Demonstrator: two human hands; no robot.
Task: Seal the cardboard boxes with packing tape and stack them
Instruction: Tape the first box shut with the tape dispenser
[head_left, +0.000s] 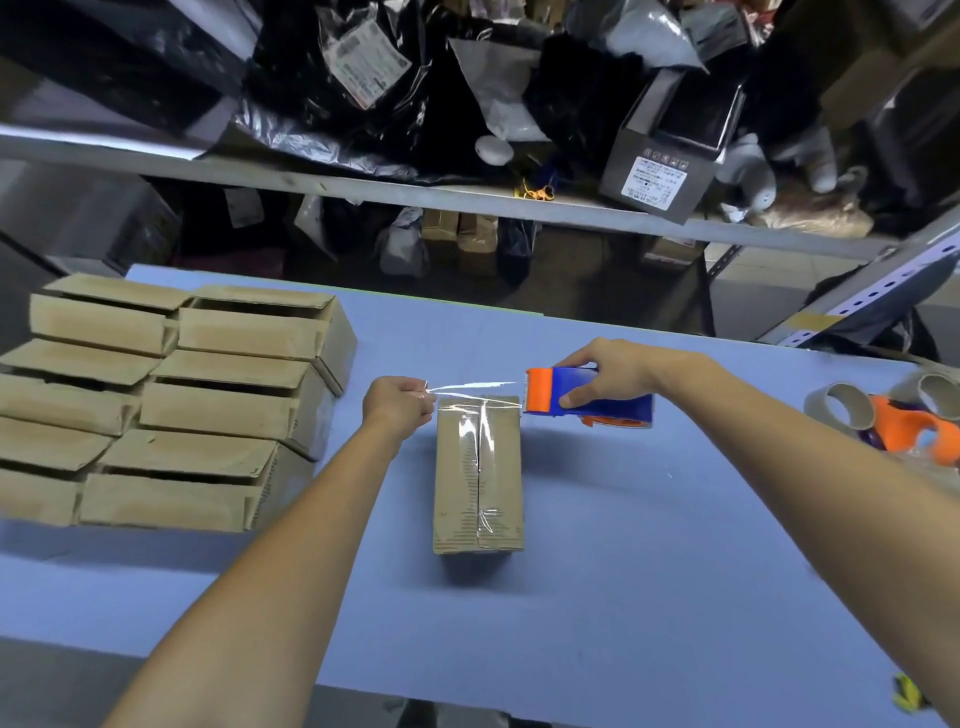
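We see a smooth blue table | rough brown open boxes piled on its left | one long cardboard box lies mid-table, shiny tape on its seam | our right hand grips the blue-and-orange tape dispenser by its far end | our left hand pinches the thin clear tape strip

One camera only, worn on the person's head: a wide-angle view facing forward and down, close over the pale blue tabletop, whose near edge runs along the bottom, with the grey metal shelf bowed across the far side.
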